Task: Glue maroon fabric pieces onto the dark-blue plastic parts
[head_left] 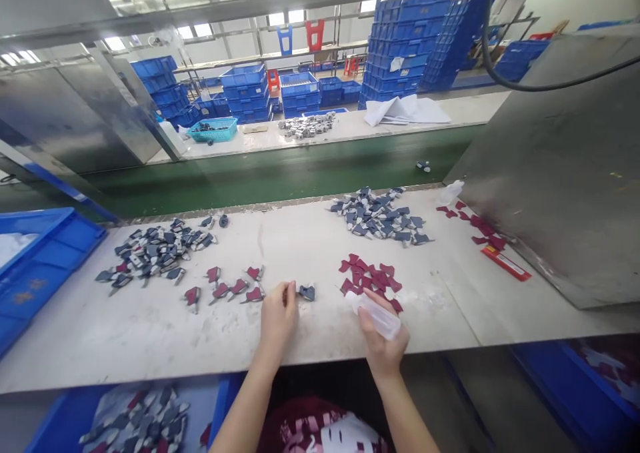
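Note:
My left hand [279,314] is closed in a pinch at the end of a small blue-grey and white part [307,293], just above the worktable [320,333]. In my right hand [386,346] is a translucent squeeze bottle [377,316], tilted with its nozzle toward the upper left. Beside the nozzle lies a loose pile of dark red flat pieces [367,274]. Left of my left hand are several parts with dark red tops [240,286]. A heap of blue-grey and white parts [377,214] sits farther back.
Another heap of blue-grey parts [155,249] lies at the left, near a blue crate [55,239]. More dark red pieces [480,225] and a red packet [506,264] are at the right, beside a metal panel [560,173]. A green belt [300,173] runs behind the table.

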A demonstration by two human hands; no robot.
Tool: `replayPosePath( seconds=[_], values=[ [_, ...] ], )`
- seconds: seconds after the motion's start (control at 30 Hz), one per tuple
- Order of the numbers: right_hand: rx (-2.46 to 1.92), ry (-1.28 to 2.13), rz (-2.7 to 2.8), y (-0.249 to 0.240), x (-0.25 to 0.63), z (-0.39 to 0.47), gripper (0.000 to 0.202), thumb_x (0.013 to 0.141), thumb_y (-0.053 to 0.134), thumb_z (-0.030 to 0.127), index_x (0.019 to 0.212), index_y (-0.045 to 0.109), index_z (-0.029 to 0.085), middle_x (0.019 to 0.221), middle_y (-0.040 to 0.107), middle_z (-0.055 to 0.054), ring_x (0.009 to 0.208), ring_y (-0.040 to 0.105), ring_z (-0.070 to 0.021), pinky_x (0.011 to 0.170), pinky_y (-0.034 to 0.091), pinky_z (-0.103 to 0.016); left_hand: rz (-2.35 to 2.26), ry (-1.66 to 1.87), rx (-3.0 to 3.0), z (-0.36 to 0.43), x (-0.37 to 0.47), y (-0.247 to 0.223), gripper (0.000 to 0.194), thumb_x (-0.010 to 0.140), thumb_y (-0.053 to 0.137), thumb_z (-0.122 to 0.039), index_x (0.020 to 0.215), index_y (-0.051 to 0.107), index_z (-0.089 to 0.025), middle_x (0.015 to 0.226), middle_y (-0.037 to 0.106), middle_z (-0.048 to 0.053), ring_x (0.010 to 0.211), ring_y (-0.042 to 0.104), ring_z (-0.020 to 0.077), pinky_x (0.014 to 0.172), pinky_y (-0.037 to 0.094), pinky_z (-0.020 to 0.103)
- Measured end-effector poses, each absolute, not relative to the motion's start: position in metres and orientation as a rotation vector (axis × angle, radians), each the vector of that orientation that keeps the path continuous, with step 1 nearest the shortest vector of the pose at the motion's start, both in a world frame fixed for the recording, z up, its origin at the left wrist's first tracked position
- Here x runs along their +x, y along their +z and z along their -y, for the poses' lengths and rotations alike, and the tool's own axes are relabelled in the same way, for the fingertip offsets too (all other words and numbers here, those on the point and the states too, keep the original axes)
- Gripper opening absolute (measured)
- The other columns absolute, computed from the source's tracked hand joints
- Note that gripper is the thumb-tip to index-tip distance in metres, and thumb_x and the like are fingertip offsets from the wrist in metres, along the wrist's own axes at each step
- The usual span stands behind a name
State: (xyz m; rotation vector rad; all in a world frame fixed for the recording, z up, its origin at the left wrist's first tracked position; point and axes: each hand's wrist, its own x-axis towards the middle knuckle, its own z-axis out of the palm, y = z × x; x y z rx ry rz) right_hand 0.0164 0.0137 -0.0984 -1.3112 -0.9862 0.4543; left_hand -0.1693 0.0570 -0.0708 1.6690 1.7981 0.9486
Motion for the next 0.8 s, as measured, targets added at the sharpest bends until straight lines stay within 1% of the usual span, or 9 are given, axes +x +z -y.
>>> replayPosePath(
  seconds=[0.07, 0.13, 0.17, 0.23, 0.3, 0.33, 0.47, 0.67, 0.8],
  values=[
    [-1.329, 0.487, 0.991, -0.095, 0.010, -0.015, 0.032, 0.078, 0.075, 0.041, 0.097, 0.075, 0.015, 0.090, 0.077, -0.012, 0.075, 0.074, -0.0249, 0.064, 0.061, -0.033, -1.717, 0.966, 1.652, -0.055, -0.170, -0.073, 0.028, 0.094, 0.051, -0.037, 0.098, 0.069, -0.017, 0.076, 0.073, 0.005, 0.064, 0.065, 0.0197, 0.063, 0.046, 0.029],
    [-1.340, 0.492, 1.010, -0.091, 0.005, -0.016, 0.029, 0.077, 0.076, 0.041, 0.091, 0.076, 0.015, 0.082, 0.077, -0.010, 0.067, 0.073, -0.0233, 0.058, 0.060, -0.031, -1.635, 0.971, 1.648, -0.055, -0.171, -0.074, 0.032, 0.086, 0.064, -0.036, 0.112, 0.067, -0.018, 0.081, 0.074, 0.004, 0.062, 0.062, 0.0177, 0.063, 0.047, 0.028],
    [-1.341, 0.485, 1.031, -0.090, 0.003, -0.018, 0.027, 0.077, 0.077, 0.041, 0.087, 0.076, 0.015, 0.078, 0.077, -0.008, 0.063, 0.072, -0.0227, 0.055, 0.059, -0.030, -1.608, 0.978, 1.629, -0.056, -0.172, -0.075, 0.034, 0.082, 0.068, -0.035, 0.111, 0.067, -0.018, 0.081, 0.073, 0.002, 0.062, 0.061, 0.0170, 0.062, 0.047, 0.027],
    [-1.334, 0.461, 1.090, -0.088, -0.001, -0.020, 0.025, 0.078, 0.076, 0.040, 0.083, 0.077, 0.016, 0.072, 0.076, -0.007, 0.059, 0.071, -0.0218, 0.054, 0.059, -0.029, -1.576, 0.999, 1.558, -0.056, -0.174, -0.079, 0.028, 0.077, 0.073, -0.034, 0.100, 0.070, -0.019, 0.076, 0.071, 0.001, 0.062, 0.060, 0.0166, 0.061, 0.046, 0.026],
    [-1.339, 0.419, 1.126, -0.086, -0.004, -0.022, 0.025, 0.078, 0.076, 0.040, 0.081, 0.077, 0.016, 0.071, 0.075, -0.006, 0.059, 0.071, -0.0215, 0.056, 0.059, -0.030, -1.553, 1.014, 1.480, -0.056, -0.176, -0.084, 0.022, 0.077, 0.074, -0.036, 0.090, 0.071, -0.019, 0.072, 0.070, 0.001, 0.063, 0.061, 0.0170, 0.059, 0.046, 0.025],
    [-1.351, 0.401, 1.128, -0.086, -0.006, -0.023, 0.026, 0.079, 0.076, 0.041, 0.081, 0.077, 0.015, 0.071, 0.075, -0.006, 0.059, 0.071, -0.0215, 0.058, 0.059, -0.030, -1.545, 1.016, 1.454, -0.056, -0.176, -0.086, 0.022, 0.077, 0.074, -0.037, 0.089, 0.071, -0.019, 0.071, 0.071, 0.001, 0.064, 0.062, 0.0173, 0.059, 0.046, 0.025],
    [-1.410, 0.391, 1.107, -0.084, -0.011, -0.025, 0.031, 0.082, 0.073, 0.045, 0.081, 0.076, 0.015, 0.072, 0.075, -0.008, 0.062, 0.071, -0.0220, 0.063, 0.060, -0.031, -1.548, 1.020, 1.422, -0.056, -0.177, -0.089, 0.020, 0.076, 0.076, -0.036, 0.087, 0.073, -0.019, 0.069, 0.072, 0.001, 0.064, 0.064, 0.0182, 0.057, 0.045, 0.025],
    [-1.408, 0.363, 1.183, -0.089, -0.007, -0.027, 0.029, 0.082, 0.073, 0.043, 0.082, 0.077, 0.015, 0.074, 0.077, -0.009, 0.063, 0.072, -0.0228, 0.062, 0.060, -0.031, -1.575, 1.033, 1.426, -0.056, -0.176, -0.086, 0.016, 0.075, 0.076, -0.034, 0.083, 0.074, -0.021, 0.067, 0.072, 0.000, 0.063, 0.065, 0.0182, 0.057, 0.045, 0.025],
    [-1.417, 0.363, 1.214, -0.089, -0.006, -0.029, 0.030, 0.083, 0.072, 0.044, 0.083, 0.078, 0.015, 0.074, 0.077, -0.009, 0.062, 0.072, -0.0229, 0.062, 0.061, -0.032, -1.571, 1.027, 1.422, -0.056, -0.177, -0.087, 0.016, 0.074, 0.076, -0.034, 0.082, 0.074, -0.021, 0.067, 0.072, 0.001, 0.061, 0.063, 0.0179, 0.056, 0.045, 0.025]
  ],
)
